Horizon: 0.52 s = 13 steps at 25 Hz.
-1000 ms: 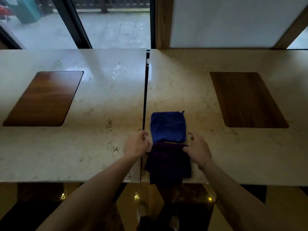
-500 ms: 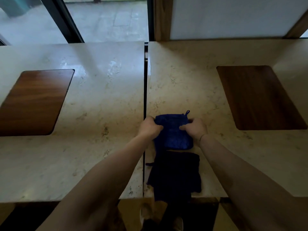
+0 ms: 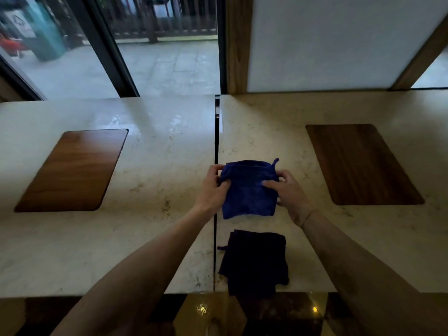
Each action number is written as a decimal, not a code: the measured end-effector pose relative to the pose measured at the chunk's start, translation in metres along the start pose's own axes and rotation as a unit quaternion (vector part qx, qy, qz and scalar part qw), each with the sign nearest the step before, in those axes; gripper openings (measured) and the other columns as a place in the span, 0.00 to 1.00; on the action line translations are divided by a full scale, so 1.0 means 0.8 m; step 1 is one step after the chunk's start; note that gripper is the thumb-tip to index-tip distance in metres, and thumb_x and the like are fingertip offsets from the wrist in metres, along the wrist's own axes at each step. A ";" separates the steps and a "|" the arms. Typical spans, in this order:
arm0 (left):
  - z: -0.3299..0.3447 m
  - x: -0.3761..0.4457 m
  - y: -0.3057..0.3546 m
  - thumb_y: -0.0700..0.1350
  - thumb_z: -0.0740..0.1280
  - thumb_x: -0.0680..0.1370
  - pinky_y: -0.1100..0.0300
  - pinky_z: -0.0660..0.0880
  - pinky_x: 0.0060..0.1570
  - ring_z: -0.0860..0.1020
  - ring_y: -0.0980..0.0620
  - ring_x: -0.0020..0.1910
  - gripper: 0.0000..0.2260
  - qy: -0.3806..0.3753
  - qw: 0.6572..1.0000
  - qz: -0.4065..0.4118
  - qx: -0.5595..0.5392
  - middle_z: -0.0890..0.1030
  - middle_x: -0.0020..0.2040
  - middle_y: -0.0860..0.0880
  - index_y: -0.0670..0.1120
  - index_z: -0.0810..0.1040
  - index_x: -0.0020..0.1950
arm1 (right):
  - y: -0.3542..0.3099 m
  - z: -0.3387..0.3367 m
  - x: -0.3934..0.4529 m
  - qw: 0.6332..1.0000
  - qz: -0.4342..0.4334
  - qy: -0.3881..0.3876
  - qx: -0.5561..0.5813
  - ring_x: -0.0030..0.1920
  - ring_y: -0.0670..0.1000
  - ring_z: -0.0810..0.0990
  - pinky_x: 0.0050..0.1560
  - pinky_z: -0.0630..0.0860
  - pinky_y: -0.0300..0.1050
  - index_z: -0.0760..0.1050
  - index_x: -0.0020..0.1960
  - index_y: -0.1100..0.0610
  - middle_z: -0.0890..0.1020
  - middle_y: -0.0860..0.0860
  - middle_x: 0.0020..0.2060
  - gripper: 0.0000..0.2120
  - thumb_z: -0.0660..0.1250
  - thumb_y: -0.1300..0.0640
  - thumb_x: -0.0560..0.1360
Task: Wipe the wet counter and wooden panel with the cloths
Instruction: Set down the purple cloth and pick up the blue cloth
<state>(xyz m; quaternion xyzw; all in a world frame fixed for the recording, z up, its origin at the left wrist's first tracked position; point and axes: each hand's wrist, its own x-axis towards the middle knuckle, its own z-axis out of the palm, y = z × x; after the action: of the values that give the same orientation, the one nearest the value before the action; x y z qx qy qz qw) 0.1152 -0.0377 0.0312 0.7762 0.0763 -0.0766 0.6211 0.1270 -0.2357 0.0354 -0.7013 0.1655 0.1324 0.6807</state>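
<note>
A folded blue cloth (image 3: 248, 190) is held up off the pale marble counter (image 3: 157, 214), just right of the dark seam. My left hand (image 3: 213, 187) grips its left edge and my right hand (image 3: 288, 192) grips its right edge. A darker purple cloth (image 3: 254, 260) lies flat at the counter's near edge, partly hanging over it. One wooden panel (image 3: 70, 170) is set into the left slab, another wooden panel (image 3: 361, 166) into the right slab. Wet glints show on the left slab near the far edge.
A narrow black gap (image 3: 215, 146) divides the two slabs. Behind the left slab are glass panes with dark frames (image 3: 109, 49); behind the right slab stands a white wall panel in a wooden frame (image 3: 238, 44). A glossy floor lies below the front edge.
Both hands moved from the dark cloth up to the blue cloth, took hold of its sides and lifted its top. The dark cloth stays at the near edge.
</note>
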 end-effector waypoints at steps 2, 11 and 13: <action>-0.019 -0.019 0.030 0.41 0.59 0.84 0.43 0.81 0.52 0.81 0.46 0.55 0.13 0.023 0.999 0.041 -0.001 0.80 0.57 0.45 0.54 0.70 0.66 | -0.029 0.003 -0.022 0.999 -0.053 -0.013 -0.003 0.48 0.51 0.82 0.38 0.80 0.43 0.70 0.61 0.59 0.81 0.54 0.53 0.13 0.68 0.61 0.78; -0.113 -0.113 0.089 0.41 0.59 0.83 0.44 0.80 0.54 0.80 0.46 0.55 0.14 0.159 0.982 0.092 0.036 0.80 0.57 0.47 0.57 0.73 0.65 | -0.089 0.086 -0.094 0.975 -0.203 -0.077 -0.054 0.53 0.55 0.81 0.48 0.81 0.54 0.70 0.53 0.46 0.81 0.53 0.55 0.11 0.67 0.60 0.78; -0.138 -0.124 0.086 0.41 0.59 0.83 0.46 0.80 0.54 0.79 0.46 0.56 0.14 0.163 0.982 0.083 0.043 0.81 0.57 0.47 0.57 0.73 0.64 | -0.088 0.109 -0.105 0.970 -0.224 -0.068 -0.071 0.53 0.54 0.80 0.49 0.81 0.53 0.70 0.52 0.44 0.80 0.52 0.55 0.12 0.67 0.60 0.78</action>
<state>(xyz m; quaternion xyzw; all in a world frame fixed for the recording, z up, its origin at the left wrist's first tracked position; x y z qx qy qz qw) 0.0361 0.0531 0.1422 0.8080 0.1089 0.0996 0.5704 0.0827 -0.1431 0.1309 -0.7562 -0.0527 0.0355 0.6512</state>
